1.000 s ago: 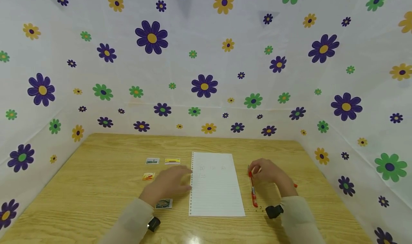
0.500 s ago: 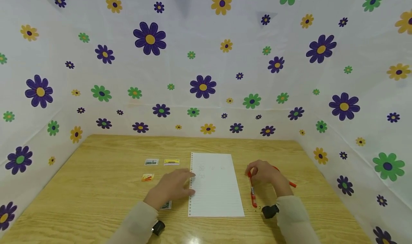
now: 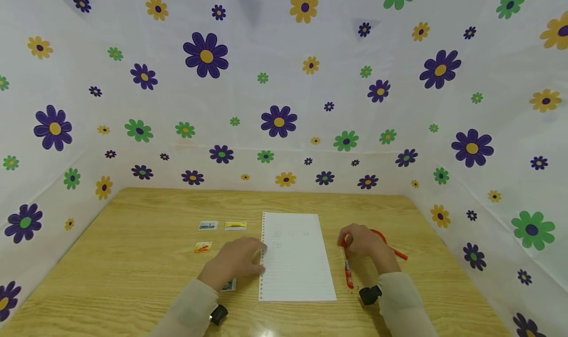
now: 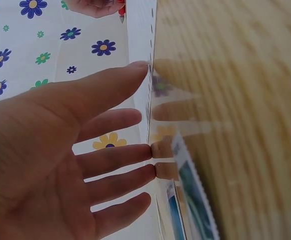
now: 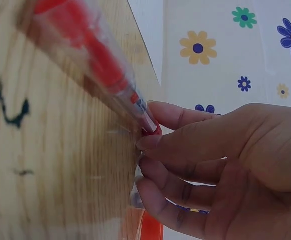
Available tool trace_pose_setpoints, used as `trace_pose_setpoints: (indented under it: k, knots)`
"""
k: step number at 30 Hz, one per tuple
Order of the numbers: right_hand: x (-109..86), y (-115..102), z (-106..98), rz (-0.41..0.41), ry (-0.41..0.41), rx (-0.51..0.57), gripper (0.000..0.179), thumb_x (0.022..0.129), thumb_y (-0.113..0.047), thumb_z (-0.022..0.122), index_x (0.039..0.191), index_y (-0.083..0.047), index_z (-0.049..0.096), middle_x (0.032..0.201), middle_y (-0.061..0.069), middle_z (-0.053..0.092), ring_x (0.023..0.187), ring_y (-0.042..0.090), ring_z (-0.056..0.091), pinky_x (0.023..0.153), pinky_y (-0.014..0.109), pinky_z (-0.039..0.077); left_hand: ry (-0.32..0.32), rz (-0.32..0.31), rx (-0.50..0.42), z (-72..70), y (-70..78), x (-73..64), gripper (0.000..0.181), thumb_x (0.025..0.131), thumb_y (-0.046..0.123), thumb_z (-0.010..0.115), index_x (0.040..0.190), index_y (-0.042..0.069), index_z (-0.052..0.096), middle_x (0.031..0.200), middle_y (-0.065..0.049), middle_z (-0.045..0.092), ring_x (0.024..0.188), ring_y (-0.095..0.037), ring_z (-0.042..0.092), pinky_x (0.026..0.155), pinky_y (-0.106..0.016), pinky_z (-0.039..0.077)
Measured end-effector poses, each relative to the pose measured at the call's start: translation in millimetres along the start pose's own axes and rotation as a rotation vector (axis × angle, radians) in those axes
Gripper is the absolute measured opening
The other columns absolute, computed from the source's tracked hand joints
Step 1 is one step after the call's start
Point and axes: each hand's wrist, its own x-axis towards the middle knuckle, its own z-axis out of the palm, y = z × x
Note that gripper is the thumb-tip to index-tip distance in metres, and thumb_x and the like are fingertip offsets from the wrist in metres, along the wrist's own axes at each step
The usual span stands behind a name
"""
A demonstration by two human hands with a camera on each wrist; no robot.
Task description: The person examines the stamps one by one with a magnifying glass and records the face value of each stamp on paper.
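Observation:
A sheet of lined, punched paper (image 3: 297,273) with faint handwritten numbers lies on the table. My left hand (image 3: 237,260) rests at its left edge, fingers spread and nearly straight; two fingertips (image 4: 151,170) meet the surface there. To the right of the sheet, my right hand (image 3: 366,241) pinches a clear-and-red pen (image 3: 348,273) near its writing end between thumb and finger. Its pointed tip shows in the left wrist view, and the other end slants back toward the right wrist camera. A stamp (image 3: 229,284) lies partly hidden under my left wrist.
Three more stamps, one grey-green (image 3: 208,225), one yellow (image 3: 235,226) and one orange (image 3: 202,247), lie left of the sheet. Behind my right hand is a red curved thing with a straight end (image 3: 399,254), partly hidden. Dark specks (image 3: 355,291) dot the table; flowered cloth surrounds it.
My left hand has shifted slightly right and nearer, covering more of the nearest stamp. My right hand has moved a little left, and more of the red curved thing shows behind it.

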Motion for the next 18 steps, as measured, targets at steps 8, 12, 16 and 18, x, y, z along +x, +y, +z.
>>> trace_pose_setpoints:
  k: [8, 12, 16, 18]
  knots:
    - [-2.3, -0.9, 0.8, -0.007, 0.004, 0.006, 0.029, 0.081, 0.017, 0.062, 0.089, -0.009, 0.072, 0.09, 0.007, 0.068, 0.082, 0.022, 0.056, 0.074, 0.034, 0.054, -0.022, -0.03, -0.039, -4.3, 1.8, -3.2, 0.05, 0.085, 0.031, 0.086, 0.129, 0.013, 0.071, 0.14, -0.009, 0.067, 0.132, -0.036, 0.06, 0.106, -0.061, 0.05]
    - [-4.2, 0.5, 0.5, -0.043, 0.018, 0.015, 0.028, 0.078, 0.018, 0.063, 0.086, -0.008, 0.072, 0.087, 0.006, 0.069, 0.078, 0.02, 0.056, 0.07, 0.032, 0.051, -0.029, -0.028, -0.065, -4.8, 2.1, -4.0, 0.049, 0.084, 0.029, 0.086, 0.128, 0.012, 0.071, 0.14, -0.01, 0.067, 0.132, -0.037, 0.06, 0.106, -0.061, 0.05]
    - [-5.4, 1.6, 0.2, -0.076, 0.035, 0.011, 0.025, 0.075, 0.016, 0.068, 0.083, -0.008, 0.072, 0.083, 0.005, 0.07, 0.074, 0.018, 0.056, 0.068, 0.03, 0.05, -0.03, -0.024, -0.066, -4.6, 2.3, -4.4, 0.049, 0.085, 0.029, 0.086, 0.128, 0.012, 0.071, 0.14, -0.011, 0.067, 0.132, -0.037, 0.06, 0.106, -0.061, 0.05]
    - [-5.3, 1.5, -0.6, -0.094, 0.045, 0.015, 0.024, 0.074, 0.015, 0.069, 0.082, -0.007, 0.072, 0.08, 0.006, 0.07, 0.071, 0.017, 0.056, 0.066, 0.029, 0.048, -0.029, -0.025, -0.06, -4.9, 2.6, -4.7, 0.05, 0.085, 0.029, 0.085, 0.129, 0.012, 0.071, 0.14, -0.01, 0.067, 0.132, -0.037, 0.06, 0.106, -0.06, 0.05]
